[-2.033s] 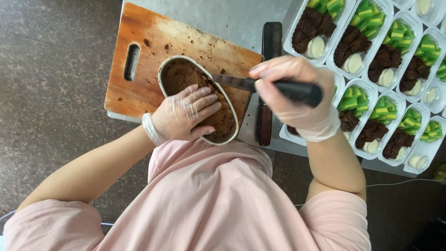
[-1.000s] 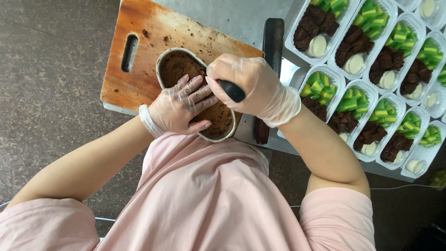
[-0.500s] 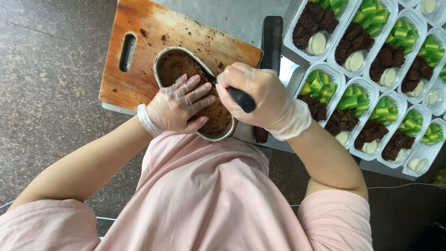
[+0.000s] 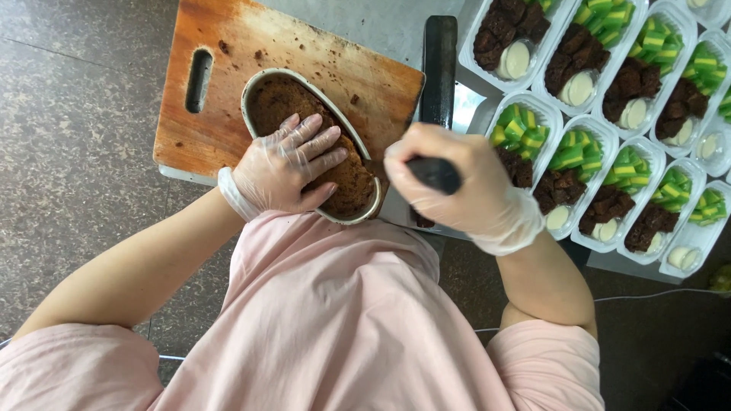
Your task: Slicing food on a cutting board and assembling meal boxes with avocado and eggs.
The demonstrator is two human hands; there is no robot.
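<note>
- Pressing flat on the brown cake (image 4: 346, 179) in its oval tin (image 4: 255, 87) on the cutting board (image 4: 304, 53), the left hand (image 4: 278, 167) has fingers spread
- Right hand (image 4: 449, 186), fingers clamped on the knife handle (image 4: 434, 173), has swung from the trays (image 4: 601, 221) to the tin's edge, blade now hidden

knife blade (image 4: 392, 186): hidden under right hand (image 4: 457, 183) | far trays (image 4: 704, 144): cut off by edge

A single head-worn camera looks almost straight down from close above. The person's pink-clad chest fills the near edge, the worn wooden cutting board (image 4: 304, 68) lies far left, and the clear plastic snack trays (image 4: 609, 114) run off the far right.
</note>
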